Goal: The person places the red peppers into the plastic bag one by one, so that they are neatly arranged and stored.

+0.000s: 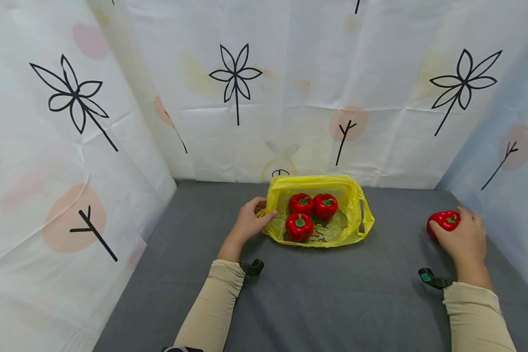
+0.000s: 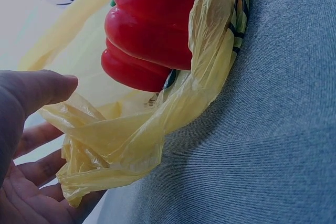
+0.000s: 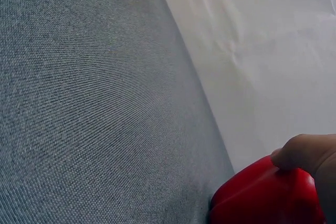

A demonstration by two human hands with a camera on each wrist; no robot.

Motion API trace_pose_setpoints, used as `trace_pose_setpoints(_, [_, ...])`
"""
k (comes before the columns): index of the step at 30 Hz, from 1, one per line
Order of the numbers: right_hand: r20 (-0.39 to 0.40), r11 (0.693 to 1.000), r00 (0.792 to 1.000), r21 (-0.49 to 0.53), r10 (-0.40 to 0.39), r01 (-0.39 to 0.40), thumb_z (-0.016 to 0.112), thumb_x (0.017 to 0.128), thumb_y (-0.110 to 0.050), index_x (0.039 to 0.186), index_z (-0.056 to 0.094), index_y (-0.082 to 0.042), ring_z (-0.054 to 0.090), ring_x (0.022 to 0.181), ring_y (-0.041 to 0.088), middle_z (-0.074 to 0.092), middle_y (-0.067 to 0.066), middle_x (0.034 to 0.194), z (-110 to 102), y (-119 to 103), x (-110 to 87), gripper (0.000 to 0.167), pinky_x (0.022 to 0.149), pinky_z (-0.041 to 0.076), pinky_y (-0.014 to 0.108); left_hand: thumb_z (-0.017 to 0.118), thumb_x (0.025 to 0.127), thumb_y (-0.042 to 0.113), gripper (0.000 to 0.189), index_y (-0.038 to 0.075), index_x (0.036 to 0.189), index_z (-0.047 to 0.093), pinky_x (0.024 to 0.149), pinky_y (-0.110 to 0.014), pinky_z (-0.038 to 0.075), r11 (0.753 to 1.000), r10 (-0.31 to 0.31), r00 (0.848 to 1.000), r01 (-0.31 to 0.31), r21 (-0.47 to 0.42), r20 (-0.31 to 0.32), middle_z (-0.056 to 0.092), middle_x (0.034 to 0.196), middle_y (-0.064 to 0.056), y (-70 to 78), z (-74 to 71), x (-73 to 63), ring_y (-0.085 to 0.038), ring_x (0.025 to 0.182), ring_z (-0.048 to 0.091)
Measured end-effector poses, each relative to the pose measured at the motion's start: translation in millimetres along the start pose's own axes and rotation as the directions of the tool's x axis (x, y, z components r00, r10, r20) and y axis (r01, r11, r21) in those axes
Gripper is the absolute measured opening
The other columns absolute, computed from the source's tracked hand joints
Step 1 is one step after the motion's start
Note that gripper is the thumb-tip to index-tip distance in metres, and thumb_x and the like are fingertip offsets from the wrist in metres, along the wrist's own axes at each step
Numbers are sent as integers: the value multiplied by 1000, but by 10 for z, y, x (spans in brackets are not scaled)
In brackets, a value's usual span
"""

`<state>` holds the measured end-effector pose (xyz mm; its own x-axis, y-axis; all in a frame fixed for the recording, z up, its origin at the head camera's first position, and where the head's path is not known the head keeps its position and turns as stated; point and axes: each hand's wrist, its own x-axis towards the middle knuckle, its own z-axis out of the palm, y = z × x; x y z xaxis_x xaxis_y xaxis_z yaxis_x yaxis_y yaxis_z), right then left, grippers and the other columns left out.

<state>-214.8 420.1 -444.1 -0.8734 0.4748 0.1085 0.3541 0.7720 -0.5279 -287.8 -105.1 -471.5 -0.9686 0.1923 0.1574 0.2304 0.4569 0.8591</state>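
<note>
A yellow plastic bag (image 1: 353, 233) lies with its mouth facing the person, and three red bell peppers (image 1: 299, 228) sit inside it. My left hand (image 1: 251, 218) holds the bag's left edge, thumb on the inner side and fingers behind. Up close in the left wrist view, bunched yellow plastic (image 2: 110, 156) lies between the thumb and fingers, and one pepper (image 2: 152, 24) shows just beyond. Far to the right, my right hand (image 1: 466, 239) grips another red bell pepper (image 1: 442, 221); the right wrist view shows the thumb pressed on that pepper (image 3: 262, 198).
A dark grey cloth (image 1: 334, 298) covers the table. Pale printed fabric (image 1: 290, 88) stands behind and along both sides, close to the right hand. Each wrist wears a dark strap (image 1: 253, 267). The bag's right handle loop (image 1: 367, 215) stands up.
</note>
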Motion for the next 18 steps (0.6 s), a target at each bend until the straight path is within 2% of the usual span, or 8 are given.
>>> trace_pose_setpoints(6, [12, 1000, 1000, -24, -4, 4, 62, 99, -31, 162, 23, 9, 35, 135, 64, 30, 45, 154, 15, 14, 3, 84, 101, 46, 79, 77, 100, 33, 45, 11, 137, 65, 107, -54, 56, 1000, 8, 1000, -8, -3, -1, 67, 134, -14, 4, -1, 14, -37, 130, 64])
trace_pose_setpoints(11, [24, 999, 999, -26, -41, 42, 64, 99, -31, 160, 25, 11, 38, 130, 63, 35, 47, 148, 36, 6, -10, 84, 96, 49, 78, 77, 99, 33, 45, 11, 137, 65, 106, -54, 57, 1000, 12, 1000, -12, -4, -2, 67, 134, -14, 0, -3, 22, -37, 129, 64])
trace_pose_setpoints(14, [21, 997, 997, -3, -73, 73, 65, 100, -32, 160, 27, 11, 38, 131, 62, 36, 46, 149, 50, -77, -38, 83, 96, 49, 78, 77, 99, 33, 46, 11, 137, 65, 107, -54, 57, 1000, 11, 1000, -11, -4, -1, 67, 134, -14, -10, -5, 16, -37, 129, 64])
trace_pose_setpoints(18, [0, 991, 993, 57, -122, 122, 66, 101, -33, 161, 29, 9, 38, 133, 61, 38, 44, 151, 44, -308, -112, 82, 96, 49, 78, 77, 100, 33, 46, 11, 138, 64, 107, -54, 56, 1000, 14, 1000, -14, -5, 2, 67, 136, -14, -20, -5, 2, -37, 130, 64])
